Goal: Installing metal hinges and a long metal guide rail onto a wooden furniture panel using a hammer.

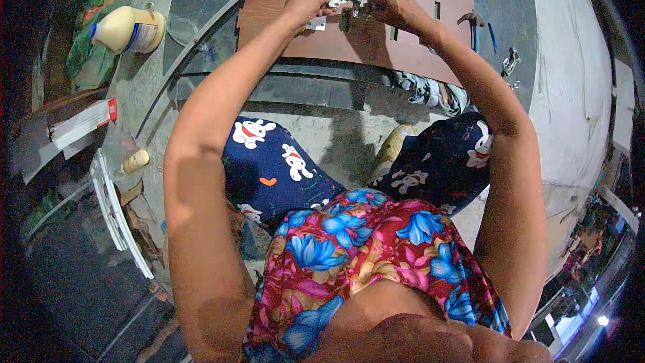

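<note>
Over a reddish-brown board (299, 44) with several dark slots, my two hands meet at a silver metal piece (348, 1) that looks like a cabinet hinge. My left hand (310, 1) pinches its pale plate end. From the other side, my right hand (398, 11) is closed on the darker end; its fingertips are partly hidden. A small white plate or card (316, 23) lies on the board just below my left hand. Another metal hinge (512, 60) rests to the right of the board.
A hammer (472, 19) and a thin blue tool (492, 38) lie at the board's right edge. Bunched striped cloth (433, 91) sits under its near right edge. On the left stands a cream jug (138, 29) with a blue cap, near a curved strip (201, 35).
</note>
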Demonstrator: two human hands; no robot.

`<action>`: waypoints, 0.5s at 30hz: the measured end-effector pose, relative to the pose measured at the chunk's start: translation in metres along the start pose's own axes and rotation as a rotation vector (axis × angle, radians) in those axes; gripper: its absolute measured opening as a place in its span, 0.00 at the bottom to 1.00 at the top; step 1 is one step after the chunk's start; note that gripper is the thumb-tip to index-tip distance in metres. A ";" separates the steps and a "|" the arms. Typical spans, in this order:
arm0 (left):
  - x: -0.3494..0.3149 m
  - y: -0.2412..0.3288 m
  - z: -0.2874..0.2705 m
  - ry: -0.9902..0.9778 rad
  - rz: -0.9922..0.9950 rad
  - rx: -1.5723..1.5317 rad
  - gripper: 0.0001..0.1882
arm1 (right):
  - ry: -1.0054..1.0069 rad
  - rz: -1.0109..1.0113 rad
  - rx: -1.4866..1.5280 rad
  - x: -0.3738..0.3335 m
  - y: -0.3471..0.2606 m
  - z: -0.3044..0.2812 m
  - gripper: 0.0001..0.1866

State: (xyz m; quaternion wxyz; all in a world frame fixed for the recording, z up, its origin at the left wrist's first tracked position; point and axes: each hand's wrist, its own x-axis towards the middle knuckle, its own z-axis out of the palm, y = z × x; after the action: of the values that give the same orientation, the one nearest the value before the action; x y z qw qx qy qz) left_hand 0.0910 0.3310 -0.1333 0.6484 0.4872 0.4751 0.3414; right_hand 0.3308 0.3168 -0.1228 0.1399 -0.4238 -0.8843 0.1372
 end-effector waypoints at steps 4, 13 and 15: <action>-0.002 0.004 0.010 -0.025 0.005 -0.046 0.19 | -0.007 -0.002 0.023 -0.002 0.004 -0.011 0.08; -0.003 0.001 0.002 -0.037 0.032 -0.096 0.23 | -0.033 0.027 -0.190 -0.029 0.029 -0.051 0.10; -0.005 -0.001 -0.005 -0.006 0.035 -0.059 0.23 | -0.040 0.044 -0.174 -0.035 0.030 -0.053 0.09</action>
State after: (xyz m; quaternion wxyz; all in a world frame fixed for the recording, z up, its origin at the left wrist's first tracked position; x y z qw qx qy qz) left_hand 0.0841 0.3273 -0.1335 0.6577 0.4770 0.4546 0.3649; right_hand 0.3924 0.3139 -0.0893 0.0818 -0.4507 -0.8860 0.0713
